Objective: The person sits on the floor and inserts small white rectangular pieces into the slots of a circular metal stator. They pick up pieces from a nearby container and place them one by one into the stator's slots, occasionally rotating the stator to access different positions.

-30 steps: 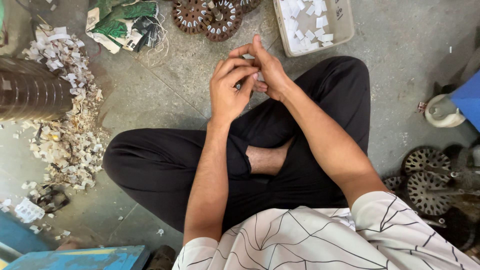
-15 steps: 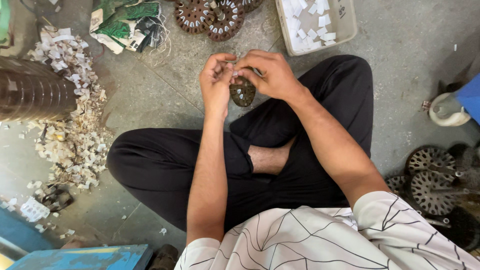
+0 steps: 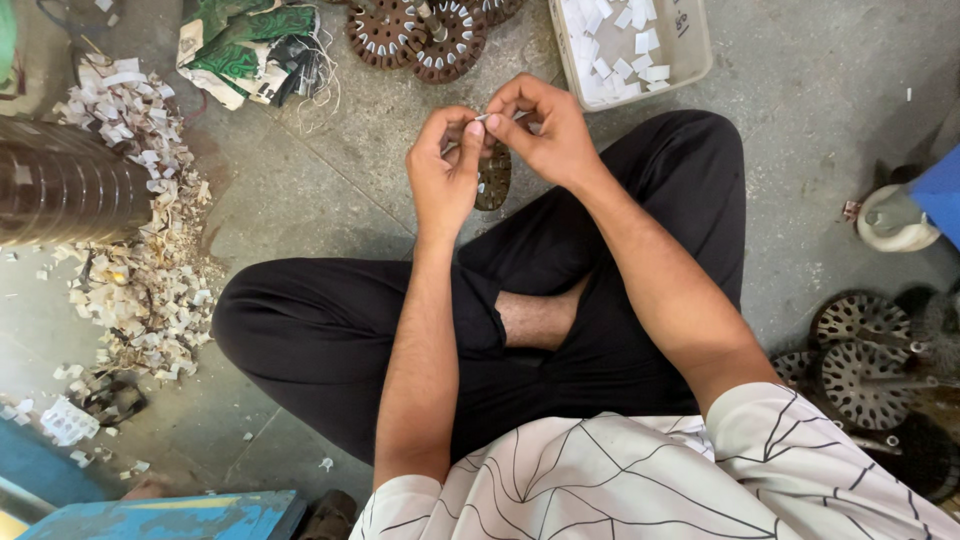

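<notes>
While the person sits cross-legged on the grey concrete floor (image 3: 820,120), both hands are raised together over the far knee. Left hand (image 3: 445,170): fingers curled in narrow, thumb and forefinger pinching one end of a small white paper slip (image 3: 487,117); the same hand also appears to hold the round dark slotted disc (image 3: 494,177), which hangs edge-on just below the fingers, partly hidden by the palm. Right hand (image 3: 545,130): fingers bent close, thumb and forefinger pinched on the other end of the slip. The two hands touch at the fingertips.

Far right, just beyond the right hand: a shallow pale tray (image 3: 690,50) holding many loose white paper slips. Far centre: two round brown slotted discs (image 3: 425,35) lying flat on the floor, side by side and overlapping at their edges. Far left of those: a crumpled green-and-white wrapper (image 3: 250,45) with thin wire ends beside it.

Left side: a dark ribbed cylinder (image 3: 65,180) lying on its side; around and near of it, a scattered heap of white and tan paper scraps (image 3: 140,270). Near left corner: a blue box edge (image 3: 170,515).

Right side: a stack of dark round discs with spoke-like slots (image 3: 865,360), well apart from the hands; farther off, a white rounded object (image 3: 890,220) beside something blue at the frame edge.

Clothing: black trousers (image 3: 330,330), white shirt with thin black lines (image 3: 640,480). A bare foot (image 3: 540,320) shows between the crossed legs.
</notes>
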